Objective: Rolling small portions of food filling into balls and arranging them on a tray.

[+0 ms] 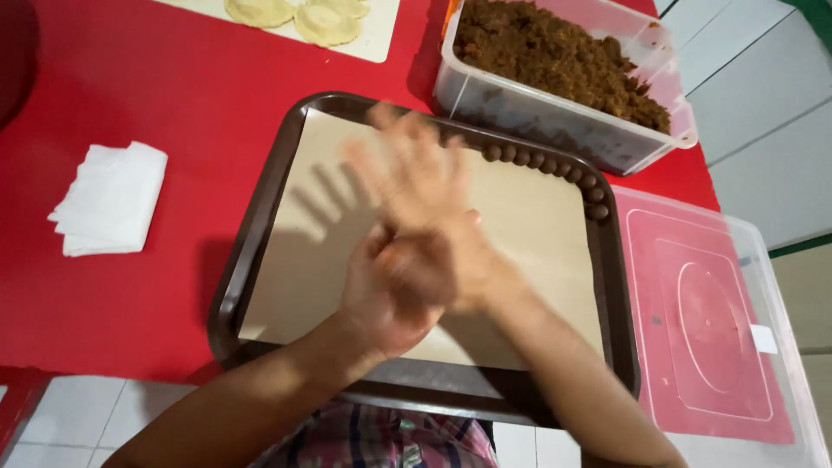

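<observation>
My left hand (381, 299) lies palm up over a dark brown tray (258, 204) lined with beige paper (537, 234). My right hand (414, 173) presses flat on top of it, fingers spread and blurred by motion. A small brownish lump (395, 256) shows between the two palms, mostly hidden. A row of several small brown balls (548, 165) lies along the tray's far right edge and bends down its right side.
A clear plastic tub (520, 113) of crumbly brown filling stands behind the tray. Its clear lid (780, 286) lies to the right, at the table's edge. A folded white napkin (113, 199) rests on the red tablecloth (130, 78) at left. Pale dough discs (325, 24) sit at the top.
</observation>
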